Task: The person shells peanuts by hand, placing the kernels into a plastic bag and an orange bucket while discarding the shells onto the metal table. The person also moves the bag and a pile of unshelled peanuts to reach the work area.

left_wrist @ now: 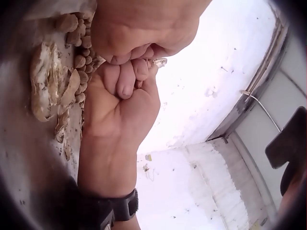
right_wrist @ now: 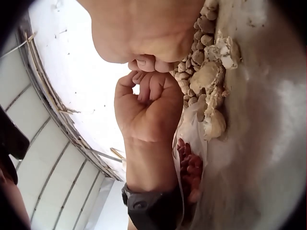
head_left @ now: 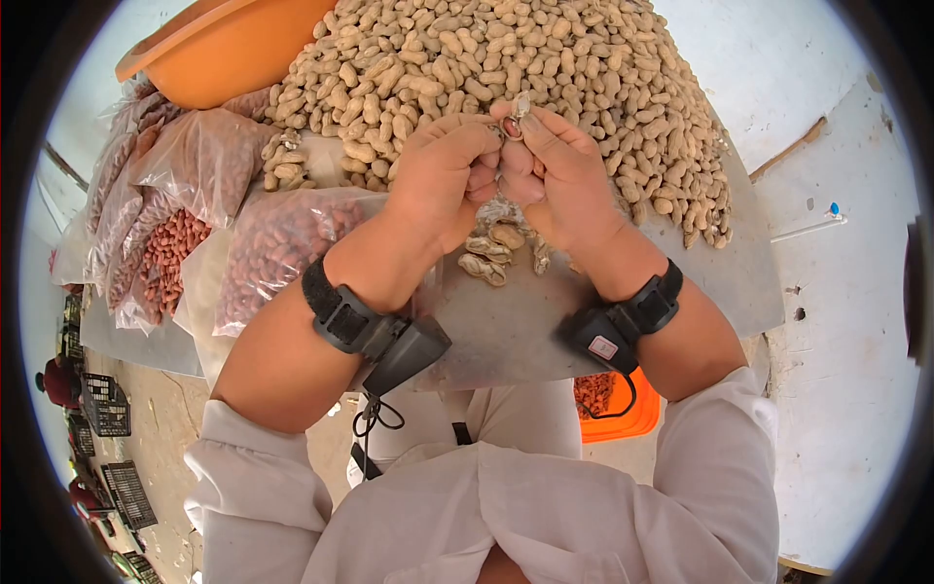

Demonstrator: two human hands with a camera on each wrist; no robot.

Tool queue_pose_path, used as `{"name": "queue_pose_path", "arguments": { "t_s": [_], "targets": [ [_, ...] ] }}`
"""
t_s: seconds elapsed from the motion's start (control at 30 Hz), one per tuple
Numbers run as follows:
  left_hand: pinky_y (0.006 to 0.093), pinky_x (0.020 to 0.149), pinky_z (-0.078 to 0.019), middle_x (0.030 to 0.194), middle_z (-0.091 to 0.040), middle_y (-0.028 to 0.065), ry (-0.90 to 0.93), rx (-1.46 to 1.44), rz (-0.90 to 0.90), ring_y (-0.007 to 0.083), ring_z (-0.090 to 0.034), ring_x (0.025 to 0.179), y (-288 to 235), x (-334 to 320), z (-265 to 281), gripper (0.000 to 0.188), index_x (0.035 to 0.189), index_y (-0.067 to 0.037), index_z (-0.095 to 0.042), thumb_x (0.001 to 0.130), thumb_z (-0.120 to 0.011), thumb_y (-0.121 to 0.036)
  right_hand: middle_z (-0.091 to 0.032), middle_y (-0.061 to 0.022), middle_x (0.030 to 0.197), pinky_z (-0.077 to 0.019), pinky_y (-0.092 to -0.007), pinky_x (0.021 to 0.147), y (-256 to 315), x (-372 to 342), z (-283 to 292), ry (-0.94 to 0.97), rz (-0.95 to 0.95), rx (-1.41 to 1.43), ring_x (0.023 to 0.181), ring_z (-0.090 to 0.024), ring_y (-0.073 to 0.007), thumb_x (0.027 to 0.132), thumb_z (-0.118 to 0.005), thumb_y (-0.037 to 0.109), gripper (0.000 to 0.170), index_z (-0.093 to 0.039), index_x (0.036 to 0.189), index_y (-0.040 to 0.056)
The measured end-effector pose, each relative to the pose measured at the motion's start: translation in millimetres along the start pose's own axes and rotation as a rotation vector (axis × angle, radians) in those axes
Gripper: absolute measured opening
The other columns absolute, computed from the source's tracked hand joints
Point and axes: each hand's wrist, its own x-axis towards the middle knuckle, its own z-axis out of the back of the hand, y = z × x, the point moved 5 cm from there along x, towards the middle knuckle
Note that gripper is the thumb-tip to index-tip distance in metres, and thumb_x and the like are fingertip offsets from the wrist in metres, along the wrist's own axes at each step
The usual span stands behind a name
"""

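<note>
Fingertips of both hands meet over the front of the peanut heap. Between them is a peanut (head_left: pixel 511 127) whose shell is split, a reddish kernel showing inside. My left hand (head_left: pixel 440 175) pinches it from one side with curled fingers. From the other side my right hand (head_left: pixel 569 180) grips the shell between thumb and forefinger, and a pale shell piece (left_wrist: pixel 159 62) sticks out by its thumb in the left wrist view. Below the hands, empty shells (head_left: pixel 489 255) lie on the grey tabletop (head_left: pixel 496 331). In the right wrist view, the curled fingers hide the peanut.
A large heap of unshelled peanuts (head_left: pixel 662 127) covers the table's back. Clear bags of red kernels (head_left: pixel 282 248) stand at left, below an orange basin (head_left: pixel 224 49). An orange container (head_left: pixel 623 419) sits under the front edge. White walls (head_left: pixel 846 321) rise at right.
</note>
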Motion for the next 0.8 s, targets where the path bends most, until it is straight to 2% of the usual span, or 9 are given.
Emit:
{"name": "queue_pose_path", "arguments": {
  "t_s": [0.1, 0.2, 0.3, 0.4, 0.5, 0.6, 0.7, 0.8],
  "targets": [
    [0.0185, 0.047, -0.0276, 0.066, -0.048, -0.0014, 0.011, -0.009, -0.051, 0.0050, -0.035, 0.053, -6.1, -6.7, -7.8, 0.008, 0.085, -0.003, -0.060, 0.081, -0.053, -0.005, -0.047, 0.0013, 0.061, -0.0292, -0.0203, 0.045, 0.2, 0.1, 0.2, 0.032, -0.043, 0.087, 0.047, -0.035, -0.0066, 0.094, -0.047, 0.016, 0.018, -0.055, 0.105, 0.0039],
    [0.0180, 0.048, -0.0270, 0.069, -0.050, -0.0027, 0.062, 0.088, -0.060, 0.0035, -0.035, 0.054, -2.5, -4.8, -7.8, 0.014, 0.095, -0.001, -0.062, 0.085, -0.054, -0.008, -0.048, 0.0012, 0.063, -0.0296, -0.0200, 0.045, 4.1, -0.6, 1.1, 0.043, -0.021, 0.097, 0.048, -0.036, -0.0068, 0.094, -0.047, 0.016, 0.017, -0.055, 0.102, 0.0039],
    [0.0179, 0.047, -0.0306, 0.069, -0.054, -0.0029, 0.062, 0.167, -0.115, 0.0023, -0.038, 0.054, -5.3, -4.4, -6.2, 0.018, 0.101, -0.001, -0.063, 0.086, -0.057, -0.009, -0.049, 0.0010, 0.064, -0.0303, -0.0205, 0.044, 3.3, -0.2, 0.5, 0.022, -0.052, 0.118, 0.049, -0.037, -0.0072, 0.094, -0.048, 0.017, 0.014, -0.055, 0.097, 0.0042],
    [0.0179, 0.050, -0.0371, 0.070, -0.060, 0.0000, -0.006, 0.409, -0.289, 0.0021, -0.048, 0.058, -13.9, -7.5, -6.6, 0.020, 0.099, 0.002, -0.065, 0.082, -0.061, -0.008, -0.050, 0.0006, 0.064, -0.0307, -0.0206, 0.044, 0.3, 0.6, 5.2, -0.015, -0.038, 0.109, 0.048, -0.038, -0.0073, 0.093, -0.051, 0.018, 0.014, -0.054, 0.092, 0.0045],
    [0.0180, 0.051, -0.0396, 0.069, -0.060, -0.0008, -0.052, 0.704, -0.436, 0.0018, -0.049, 0.059, -17.8, -6.8, -3.3, 0.020, 0.098, 0.001, -0.066, 0.081, -0.063, -0.010, -0.050, -0.0004, 0.064, -0.0320, -0.0210, 0.044, -0.7, 1.5, 6.4, 0.001, -0.040, 0.200, 0.048, -0.039, -0.0077, 0.090, -0.056, 0.017, 0.013, -0.054, 0.089, 0.0046],
    [0.0169, 0.048, -0.0424, 0.074, -0.062, 0.0014, -0.062, 0.794, -0.413, 0.0033, -0.053, 0.057, -19.3, -6.8, -3.0, 0.022, 0.103, 0.001, -0.063, 0.084, -0.063, -0.011, -0.051, -0.0014, 0.064, -0.0331, -0.0212, 0.044, -0.9, 0.7, 7.4, -0.052, -0.037, 0.138, 0.049, -0.040, -0.0078, 0.089, -0.058, 0.014, 0.011, -0.054, 0.085, 0.0047],
    [0.0170, 0.047, -0.0427, 0.073, -0.062, 0.0014, -0.064, 0.772, -0.397, 0.0032, -0.053, 0.056, -18.7, -8.6, -3.8, 0.020, 0.101, 0.002, -0.063, 0.084, -0.063, -0.010, -0.051, -0.0016, 0.063, -0.0332, -0.0216, 0.043, -1.6, 0.1, 9.7, -0.121, -0.002, 0.118, 0.048, -0.041, -0.0080, 0.088, -0.059, 0.012, 0.010, -0.055, 0.084, 0.0038],
    [0.0174, 0.053, -0.0403, 0.073, -0.061, -0.0006, -0.055, 0.648, -0.400, 0.0021, -0.050, 0.063, -18.5, -9.0, -6.4, 0.017, 0.093, 0.002, -0.066, 0.080, -0.062, -0.008, -0.051, -0.0016, 0.062, -0.0322, -0.0216, 0.041, -0.9, 0.7, 11.9, -0.139, 0.027, 0.099, 0.047, -0.041, -0.0083, 0.088, -0.060, 0.013, 0.011, -0.057, 0.085, 0.0021]
  ]
}}
